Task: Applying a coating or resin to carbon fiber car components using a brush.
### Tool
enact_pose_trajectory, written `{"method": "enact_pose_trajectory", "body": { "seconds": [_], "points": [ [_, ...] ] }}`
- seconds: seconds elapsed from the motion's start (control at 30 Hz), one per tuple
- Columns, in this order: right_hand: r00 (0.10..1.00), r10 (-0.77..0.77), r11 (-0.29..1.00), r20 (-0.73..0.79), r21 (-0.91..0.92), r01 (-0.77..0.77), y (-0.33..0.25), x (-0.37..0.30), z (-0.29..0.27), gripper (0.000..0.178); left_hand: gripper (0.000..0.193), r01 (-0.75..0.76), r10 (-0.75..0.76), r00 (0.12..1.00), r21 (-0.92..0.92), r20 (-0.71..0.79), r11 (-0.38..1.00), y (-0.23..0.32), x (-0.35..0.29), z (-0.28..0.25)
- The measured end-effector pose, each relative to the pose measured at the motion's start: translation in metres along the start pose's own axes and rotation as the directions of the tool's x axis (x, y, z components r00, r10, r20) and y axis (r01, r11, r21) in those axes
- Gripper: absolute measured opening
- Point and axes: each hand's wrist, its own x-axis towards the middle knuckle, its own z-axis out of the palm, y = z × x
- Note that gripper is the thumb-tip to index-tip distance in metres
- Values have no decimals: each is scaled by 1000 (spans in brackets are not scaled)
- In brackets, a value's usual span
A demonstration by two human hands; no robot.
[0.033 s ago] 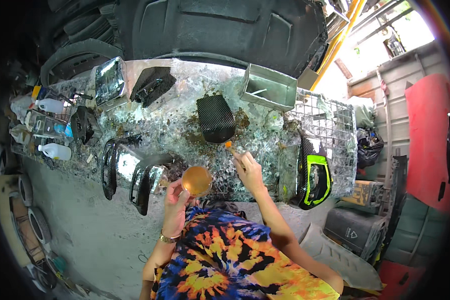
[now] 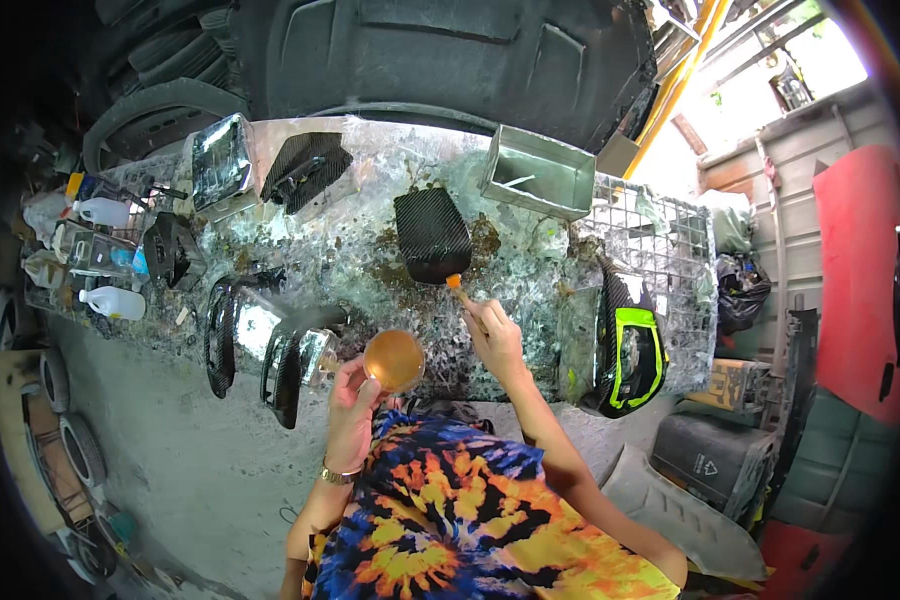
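Note:
In my left hand (image 2: 351, 412) I grip a round, clear cup (image 2: 394, 361) of amber liquid by its side, over the near edge of the bench. My right hand (image 2: 496, 342) is closed around the handle of a small brush (image 2: 454, 283) with an orange tip. That tip meets the near edge of a black carbon-fibre panel (image 2: 432, 235), which has a rounded near end and appears glossy there. Dark brown stains surround the panel on the bench.
The stained workbench (image 2: 360, 270) carries carbon-fibre frames (image 2: 284, 375) at left and a black frame with bright green edging (image 2: 632, 350) at right. A metal tray (image 2: 540, 172) stands behind, white bottles (image 2: 112, 303) far left. A black car hood (image 2: 440, 60) rises beyond.
My right hand has moved the brush slightly away from me and left, bringing its tip to the panel's near edge. My left hand and the cup have hardly shifted.

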Motion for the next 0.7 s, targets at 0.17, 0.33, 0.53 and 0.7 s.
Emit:
{"method": "enact_pose_trajectory", "body": {
  "seconds": [0.17, 0.33, 0.53, 0.7],
  "points": [
    [988, -151, 983, 42, 108, 146, -7, 20, 15, 25, 35, -1, 1, 1000, -2, 22, 1000, 1, 0, 14],
    [977, -78, 997, 200, 11, 77, 25, -22, 28, 25, 36, -22, 23, 999, 27, -26, 999, -3, 0, 17],
    [927, 347, 674, 144, 649, -353, 12, -23, 37, 15, 33, -28, 28, 999, -4, -22, 1000, -8, 1, 21],
    [764, 582, 122, 280, 898, -422, 19, -9, 59, 22, 32, -23, 23, 1000, 33, -3, 999, -11, 1, 30]
  ]
}}
